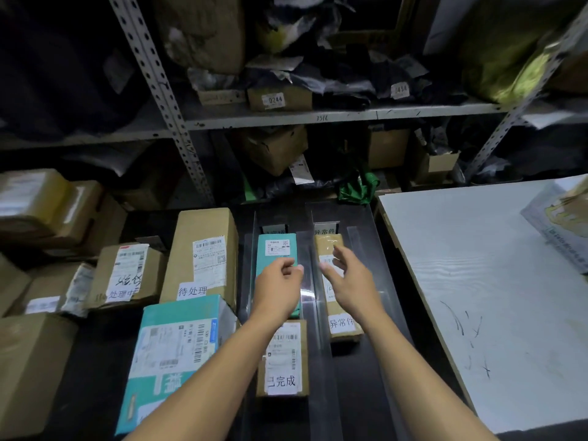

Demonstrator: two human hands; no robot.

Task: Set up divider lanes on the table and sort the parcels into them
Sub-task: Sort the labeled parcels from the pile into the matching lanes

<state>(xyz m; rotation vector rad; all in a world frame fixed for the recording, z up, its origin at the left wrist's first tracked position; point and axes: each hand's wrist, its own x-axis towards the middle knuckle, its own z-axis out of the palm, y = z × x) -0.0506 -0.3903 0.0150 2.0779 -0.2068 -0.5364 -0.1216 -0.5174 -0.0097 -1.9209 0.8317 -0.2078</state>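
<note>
Dim stock room w/ metal shelves (280, 117) full of bags & boxes at the back, and a dark surface (95, 345) in front. Far left, a pile of brown boxes (47, 211) waits, not in any lane yet. Next come a small brown box w/ a handwritten note (127, 275), a tall brown box w/ a white tag (203, 249), and near the front a big teal-and-white box (178, 354); these lie on the open surface just left of the clear divider walls (310, 268). The walls are standing, so the lane set-up looks done, at least 2 lanes. In the left lane lies a teal parcel (276, 249) w/ a brown parcel w/ a white tag (283, 358) in front of it. The left hand (278, 291) is over the teal parcel, fingers curled, thumb at its edge; looks like it grips or nudges it, but I can't tell for sure. In the right lane lies a long brown parcel (331, 249) w/ a tag near its front end. The right hand (346, 281) is above it, fingers spread & loose, holding nothing. Right of the lanes is a white board (477, 281) w/ a printed box (560, 227) at its far edge. My guess: about halfway, lanes up, 3 parcels sorted, many boxes on the left still to go.
</note>
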